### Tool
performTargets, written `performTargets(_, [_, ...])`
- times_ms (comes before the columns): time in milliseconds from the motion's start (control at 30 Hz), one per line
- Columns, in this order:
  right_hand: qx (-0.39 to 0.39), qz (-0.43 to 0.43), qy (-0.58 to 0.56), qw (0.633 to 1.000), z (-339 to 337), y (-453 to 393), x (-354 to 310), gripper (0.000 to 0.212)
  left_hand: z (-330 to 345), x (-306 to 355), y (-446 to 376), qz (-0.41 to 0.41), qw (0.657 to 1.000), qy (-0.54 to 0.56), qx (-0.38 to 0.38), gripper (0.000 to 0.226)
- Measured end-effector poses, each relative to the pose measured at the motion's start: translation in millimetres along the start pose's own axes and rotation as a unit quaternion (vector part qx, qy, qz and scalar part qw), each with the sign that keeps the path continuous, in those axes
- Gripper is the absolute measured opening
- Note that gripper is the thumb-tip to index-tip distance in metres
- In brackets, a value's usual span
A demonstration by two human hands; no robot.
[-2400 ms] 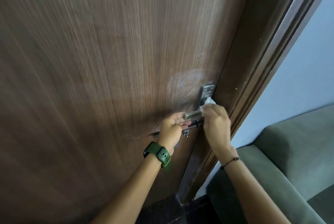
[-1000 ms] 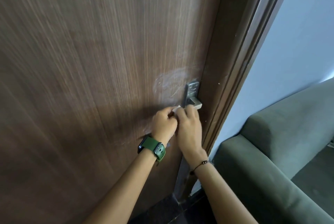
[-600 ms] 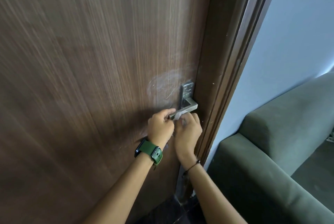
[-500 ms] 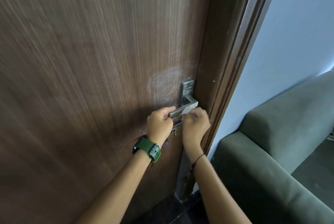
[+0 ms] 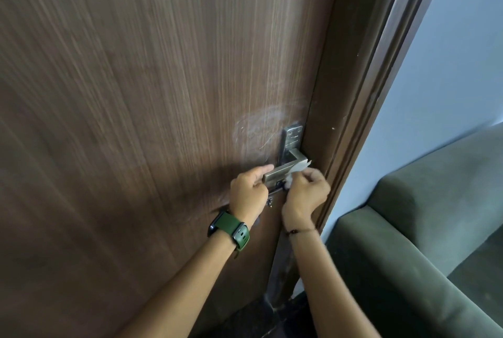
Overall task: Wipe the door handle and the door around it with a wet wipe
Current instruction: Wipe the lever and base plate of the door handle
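Note:
A brown wood-grain door (image 5: 152,92) carries a silver lever handle (image 5: 283,167) on a metal plate (image 5: 291,136). My left hand (image 5: 249,190), with a green watch on its wrist, grips the free end of the lever. My right hand (image 5: 306,193) pinches a white wet wipe (image 5: 299,167) against the lever's right part, near its bend. A pale smudged patch (image 5: 258,130) marks the door left of the plate. The lock parts below the lever are mostly hidden by my hands.
The dark door frame (image 5: 362,92) runs up the right of the handle, with a pale blue wall (image 5: 441,78) beyond it. A green sofa (image 5: 408,228) stands close at the lower right. Dark floor (image 5: 245,318) shows below the door.
My right hand slid the wipe along the lever from beside my left hand toward the bend at the right. My left hand kept its grip on the lever's end.

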State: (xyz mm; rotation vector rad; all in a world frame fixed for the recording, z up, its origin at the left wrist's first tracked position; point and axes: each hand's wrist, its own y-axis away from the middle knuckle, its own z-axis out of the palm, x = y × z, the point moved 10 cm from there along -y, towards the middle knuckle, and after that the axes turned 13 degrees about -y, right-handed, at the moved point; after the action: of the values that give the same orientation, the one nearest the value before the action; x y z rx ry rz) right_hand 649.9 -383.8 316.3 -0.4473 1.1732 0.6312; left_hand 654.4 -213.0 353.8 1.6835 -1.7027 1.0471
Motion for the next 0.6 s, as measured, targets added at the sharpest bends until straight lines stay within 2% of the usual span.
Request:
performTargets(67, [-0.060,0.035,-0.033,0.997,10.1,29.1,14.2,0.038,0.6,-0.4,0.3,0.002,1.000,-0.001,0.000,0.052])
performTargets(100, [-0.043,0.090,-0.079,0.992,6.7,31.0,24.3,0.039,0.3,-0.7,1.2,0.001,1.000,0.000,-0.001,0.052])
performTargets(133, [-0.006,0.173,-0.146,0.974,4.0,28.3,33.0,0.039,-1.0,-0.7,2.1,0.001,1.000,-0.001,0.000,0.052])
performTargets(200, [0.070,0.300,-0.313,0.898,2.1,13.6,48.3,0.029,-4.4,2.1,2.6,0.008,1.000,-0.008,0.004,0.052])
performTargets(233, [0.077,0.311,-0.320,0.892,2.7,8.4,44.8,0.025,-5.8,3.6,3.1,0.012,1.000,-0.014,0.006,0.052])
performTargets(267, [0.062,0.291,-0.300,0.906,5.6,8.4,36.4,0.020,-6.9,5.5,3.6,0.017,1.000,-0.021,0.007,0.051])
performTargets(300, [0.050,0.304,-0.311,0.899,12.5,16.0,40.2,0.016,-7.7,7.3,3.6,0.023,0.999,-0.027,0.009,0.050])
performTargets(400, [-0.002,0.410,-0.300,0.861,30.0,50.4,66.9,0.021,-15.2,7.8,4.7,0.028,0.999,-0.035,0.029,0.045])
performTargets(533, [-0.039,0.384,-0.296,0.874,35.3,31.9,51.2,0.023,-37.3,-1.3,7.5,0.012,0.997,-0.035,0.071,0.044])
performTargets(600, [-0.029,0.400,-0.336,0.852,38.2,41.9,57.5,0.030,-44.3,-5.8,7.2,0.007,0.996,-0.030,0.085,0.044])
